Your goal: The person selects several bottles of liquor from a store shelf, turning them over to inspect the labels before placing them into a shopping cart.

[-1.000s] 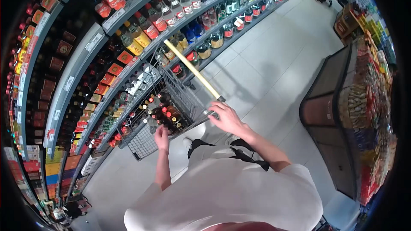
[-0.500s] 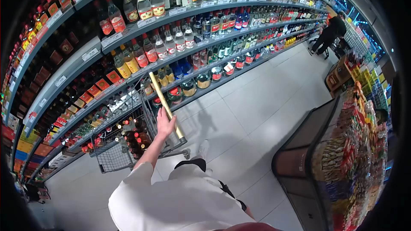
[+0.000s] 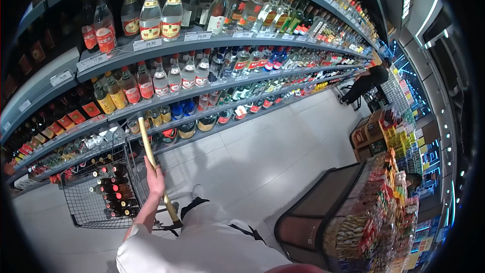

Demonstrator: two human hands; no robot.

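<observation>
My left hand is wrapped round the yellow handle of a shopping cart, near the middle of the bar. The wire basket of the cart stands to my left, beside the shelves. Several dark bottles with red and pale caps lie or lean close together inside it. My right hand is out of view.
Long curved shelves of liquor bottles with price tags run along the left. A display stand of packaged snacks juts out at the right. Further down the aisle, a person in dark clothing bends beside cardboard boxes.
The view has turned to the right, so the cart and shelves sit further left and the snack stand shows more. My left hand keeps its hold on the handle.
</observation>
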